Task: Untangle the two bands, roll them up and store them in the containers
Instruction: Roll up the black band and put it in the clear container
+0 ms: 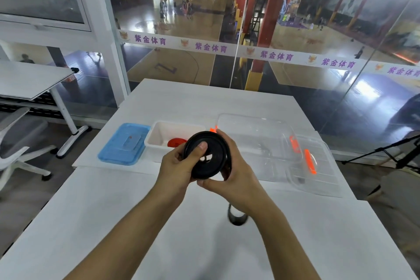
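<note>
A black band (208, 154), wound into a thick coil, is held above the white table (113, 223). My left hand (179, 166) grips the coil from the left, thumb pressed on its face. My right hand (236, 166) wraps round its right and lower edge. A loose black tail (236, 217) hangs below my right wrist and touches the table. A red rolled band (176, 142) lies inside the white container (159, 141) behind the coil. The clear container (254, 134) stands to the right, open.
A blue lid (123, 144) lies left of the white container. A clear lid with orange clips (311, 161) rests at the right of the clear container. A glass wall stands behind the table; an office chair (18, 143) is at the far left.
</note>
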